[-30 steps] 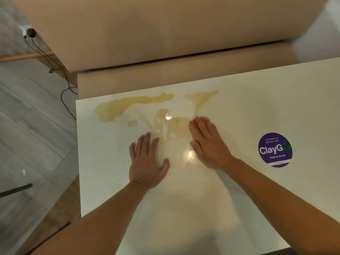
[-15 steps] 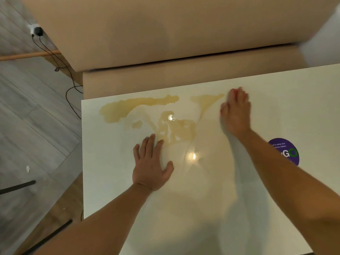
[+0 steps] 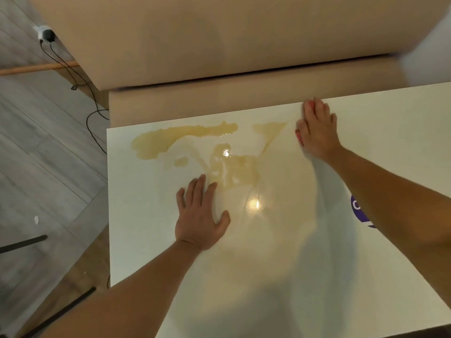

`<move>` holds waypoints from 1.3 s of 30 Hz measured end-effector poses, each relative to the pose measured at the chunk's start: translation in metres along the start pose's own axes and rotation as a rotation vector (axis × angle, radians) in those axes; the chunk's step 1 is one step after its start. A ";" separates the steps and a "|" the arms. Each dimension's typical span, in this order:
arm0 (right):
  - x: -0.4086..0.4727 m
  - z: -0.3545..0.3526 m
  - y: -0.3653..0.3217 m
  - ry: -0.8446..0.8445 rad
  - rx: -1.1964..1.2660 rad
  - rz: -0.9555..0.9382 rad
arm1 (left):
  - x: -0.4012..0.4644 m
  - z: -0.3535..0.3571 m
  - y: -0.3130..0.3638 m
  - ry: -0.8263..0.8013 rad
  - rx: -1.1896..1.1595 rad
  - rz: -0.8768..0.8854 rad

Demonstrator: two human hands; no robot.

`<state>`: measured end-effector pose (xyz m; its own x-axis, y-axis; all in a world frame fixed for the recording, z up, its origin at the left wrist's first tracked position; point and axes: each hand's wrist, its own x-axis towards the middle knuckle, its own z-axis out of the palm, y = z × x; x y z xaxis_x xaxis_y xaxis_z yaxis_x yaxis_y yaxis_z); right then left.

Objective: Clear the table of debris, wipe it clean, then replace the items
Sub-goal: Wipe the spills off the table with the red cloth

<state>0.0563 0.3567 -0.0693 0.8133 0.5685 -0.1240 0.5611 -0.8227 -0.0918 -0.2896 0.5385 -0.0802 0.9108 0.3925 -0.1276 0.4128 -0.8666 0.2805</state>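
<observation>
Floor: grey wood-look planks (image 3: 44, 147) lie left of the white glossy desk (image 3: 268, 276), with black cables (image 3: 80, 81) running to a wall plug beyond the desk's far-left corner.
Backdrop: tan upholstered bench seat (image 3: 219, 103) butts against the desk's far edge, its backrest above it.
Spill: yellowish liquid puddle (image 3: 195, 142) spreads across the desk's far-left part, thick near the far edge and thinned to streaks toward the desk's middle; judging by those streaks, wiping is under way but far from done.
Left hand (image 3: 200, 215): flat on the desk just nearer than the puddle, fingers straight and lightly spread, holding nothing; it looks planted to steady the body while the other arm reaches.
Right hand (image 3: 317, 132): pressed down at the desk's far edge, right of the puddle, fingers straight and together over a small pinkish-red wiping cloth (image 3: 299, 137), of which only slivers show at the fingertips and beside the thumb; flat pressure likely keeps the cloth against the surface.
Sticker: round purple label (image 3: 358, 211) sits on the desk's right part, mostly hidden by the right forearm.
Remaining: no items to replace are in view.
</observation>
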 end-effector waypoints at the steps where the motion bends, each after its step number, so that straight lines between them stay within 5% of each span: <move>1: 0.008 0.000 -0.005 0.011 0.018 0.092 | 0.000 0.000 0.000 0.001 0.003 0.000; 4: -0.006 0.013 -0.041 0.044 0.090 0.187 | -0.001 0.002 -0.001 0.006 0.003 0.003; 10: -0.136 0.037 -0.120 -0.111 0.172 -0.217 | 0.000 0.001 0.000 0.005 -0.023 -0.007; 15: -0.118 0.033 -0.073 -0.167 0.063 -0.551 | 0.001 0.001 0.000 0.014 -0.023 -0.002; 20: -0.004 0.003 -0.020 0.005 0.015 -0.113 | 0.000 0.001 0.000 0.018 -0.025 -0.001; 24: 0.007 0.012 -0.049 0.047 0.089 0.137 | 0.000 0.002 -0.001 0.018 -0.027 0.002; 30: -0.125 0.037 -0.127 -0.108 0.129 -0.367 | -0.001 0.001 0.000 0.010 -0.030 -0.008; 34: -0.125 0.039 -0.103 -0.153 0.074 -0.626 | 0.000 0.000 0.000 0.005 -0.033 -0.006; 36: -0.084 0.034 -0.082 -0.120 0.009 -0.615 | 0.000 0.000 0.000 0.010 -0.036 -0.002; 39: -0.014 0.017 -0.060 -0.011 -0.003 -0.336 | 0.000 0.000 0.000 0.004 -0.033 -0.006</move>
<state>0.0089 0.3985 -0.0793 0.5810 0.8079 -0.0983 0.7980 -0.5893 -0.1265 -0.2895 0.5382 -0.0802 0.9082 0.3993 -0.1255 0.4182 -0.8535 0.3107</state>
